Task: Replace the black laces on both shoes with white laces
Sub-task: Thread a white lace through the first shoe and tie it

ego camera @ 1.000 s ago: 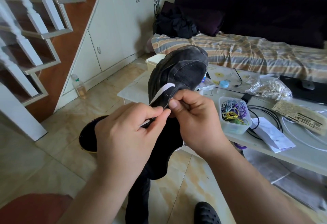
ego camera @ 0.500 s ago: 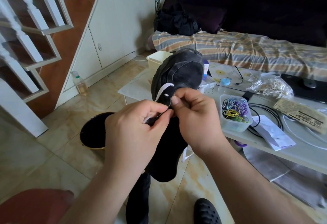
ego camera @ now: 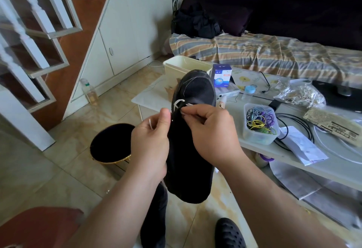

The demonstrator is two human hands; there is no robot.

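A black shoe (ego camera: 193, 144) is held up in front of me, toe pointing away and heel down. A white lace (ego camera: 179, 103) crosses its lowest eyelets near the toe. My left hand (ego camera: 150, 140) grips the shoe's left edge, with a bit of white lace showing against its palm. My right hand (ego camera: 211, 132) pinches the lace at the right eyelets with thumb and fingertips. The other shoe is hidden from view.
A low white table (ego camera: 293, 155) stands to the right with a plastic tub of coloured bands (ego camera: 259, 124), cables, papers and a blue-white box (ego camera: 222, 75). A black bin (ego camera: 111, 144) stands on the tiled floor at left. Beyond are a striped sofa (ego camera: 264, 52) and a staircase (ego camera: 29, 42).
The shoe has dropped and tilted toe-away. My left hand slid to the shoe's left edge while my right hand keeps pinching the lace; the lace now loops at the eyelets.
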